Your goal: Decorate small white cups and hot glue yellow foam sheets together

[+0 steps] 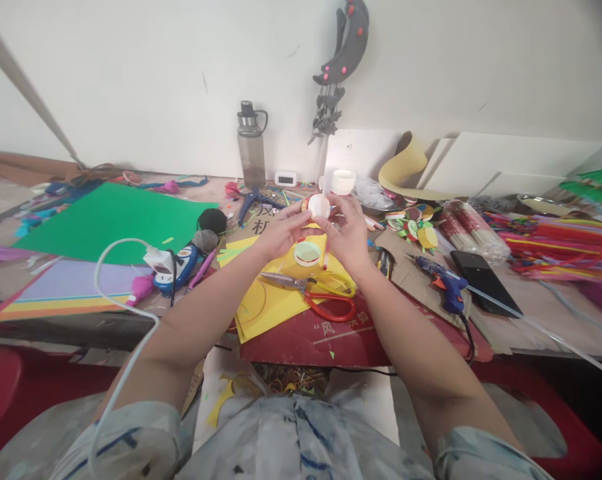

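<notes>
Above the middle of the table, my left hand (288,230) and my right hand (348,227) are closed around a small paper cup (319,207). Its white round face is turned toward me, and a bit of red and yellow shows along its side. Below the hands, a second small cup (307,254) with a pale green inside rests on yellow paper (261,303). Scissors (325,293) with red and yellow handles lie close under it, blades pointing left. Fingers hide part of the held cup.
A blue glue gun (448,287) and a black phone (483,283) lie on the right, near bundled pipe cleaners (555,243). Green card (111,223) and a power strip (181,267) with a white cable are leftward. Behind stand a water bottle (251,150) and white cups (343,181).
</notes>
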{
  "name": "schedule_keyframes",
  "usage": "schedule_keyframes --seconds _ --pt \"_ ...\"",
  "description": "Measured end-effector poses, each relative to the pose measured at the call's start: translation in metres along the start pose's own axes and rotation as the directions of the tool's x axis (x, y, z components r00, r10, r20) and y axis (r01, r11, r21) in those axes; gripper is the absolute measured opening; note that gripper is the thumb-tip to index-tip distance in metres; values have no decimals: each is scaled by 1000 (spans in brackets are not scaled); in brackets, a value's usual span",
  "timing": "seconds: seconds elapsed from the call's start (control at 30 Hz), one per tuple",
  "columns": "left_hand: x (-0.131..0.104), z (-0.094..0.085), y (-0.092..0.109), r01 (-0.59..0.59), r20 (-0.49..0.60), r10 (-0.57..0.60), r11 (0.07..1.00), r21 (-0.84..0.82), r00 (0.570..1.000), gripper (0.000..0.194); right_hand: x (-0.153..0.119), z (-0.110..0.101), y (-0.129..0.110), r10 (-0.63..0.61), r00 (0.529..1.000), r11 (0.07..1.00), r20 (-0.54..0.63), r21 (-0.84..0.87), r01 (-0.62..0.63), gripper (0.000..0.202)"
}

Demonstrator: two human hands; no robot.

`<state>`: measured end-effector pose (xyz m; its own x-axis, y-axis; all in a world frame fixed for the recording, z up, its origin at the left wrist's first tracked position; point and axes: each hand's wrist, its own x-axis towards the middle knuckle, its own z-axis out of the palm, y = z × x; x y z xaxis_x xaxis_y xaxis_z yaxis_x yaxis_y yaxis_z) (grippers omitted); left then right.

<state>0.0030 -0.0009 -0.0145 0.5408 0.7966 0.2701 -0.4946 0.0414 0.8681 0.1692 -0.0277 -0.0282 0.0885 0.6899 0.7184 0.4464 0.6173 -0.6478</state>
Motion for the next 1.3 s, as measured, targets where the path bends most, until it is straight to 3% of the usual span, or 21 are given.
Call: schedule_keyframes --seconds 0.23,0.73,0.87,1.03,1.17,1.3 --pt "0 -5 -2 -3 -21 3 1000 23 1000 71 0 1 2 12 1000 1000 -26 -27 -12 53" --pt "-1 -4 0 -52 -32 53 998 26 998 64 -2 3 11 -44 999 998 18 42 43 56" --pt "-1 -2 1 -41 -35 41 999 11 999 65 -1 1 9 -13 1000 999 15 40 12 57" --pt "0 -5 3 12 -26 -13 999 -39 1000 53 3 -4 9 60 998 993 33 99 -63 59" --pt "3 -11 0 97 -139 -102 994 -40 985 39 6 -3 18 167 985 964 36 205 -171 60" --pt "7 -20 -6 216 -350 -152 965 151 924 29 7 2 32 228 973 962 27 146 -229 58"
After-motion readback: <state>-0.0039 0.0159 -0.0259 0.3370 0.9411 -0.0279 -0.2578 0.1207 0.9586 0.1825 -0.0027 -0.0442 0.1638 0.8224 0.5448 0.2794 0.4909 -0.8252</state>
